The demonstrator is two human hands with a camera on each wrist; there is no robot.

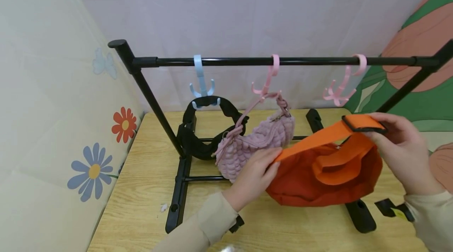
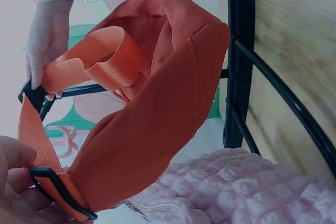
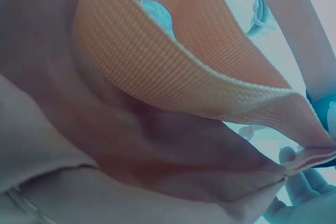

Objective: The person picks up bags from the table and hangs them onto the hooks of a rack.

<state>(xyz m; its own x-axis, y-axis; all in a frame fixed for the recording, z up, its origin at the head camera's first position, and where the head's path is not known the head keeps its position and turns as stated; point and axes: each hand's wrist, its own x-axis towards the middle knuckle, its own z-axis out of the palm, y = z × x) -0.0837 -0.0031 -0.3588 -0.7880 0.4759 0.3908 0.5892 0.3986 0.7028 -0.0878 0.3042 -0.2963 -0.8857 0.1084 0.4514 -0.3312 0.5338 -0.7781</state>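
An orange-red bag (image 1: 325, 189) with a wide orange strap (image 1: 311, 140) hangs between both hands in front of the rack. My left hand (image 1: 253, 175) pinches the strap at the bag's left end, beside a black strap ring (image 2: 58, 187) in the left wrist view. Higher up on the right, my right hand (image 1: 403, 149) grips the strap at a black slider (image 1: 364, 129). A loop of strap droops over the bag's front. In the right wrist view the strap (image 3: 157, 61) and bag fabric fill the picture, with left-hand fingers (image 3: 302, 187) at lower right.
A black rack bar (image 1: 226, 61) carries a blue hook (image 1: 200, 79), a pink hook (image 1: 269, 81) and another pink hook (image 1: 340, 91). A black looped item (image 1: 198, 149) hangs from the blue one, a lilac quilted bag (image 1: 258, 138) from the middle one. Rack feet (image 1: 177, 205) stand on the wooden table (image 1: 141, 189).
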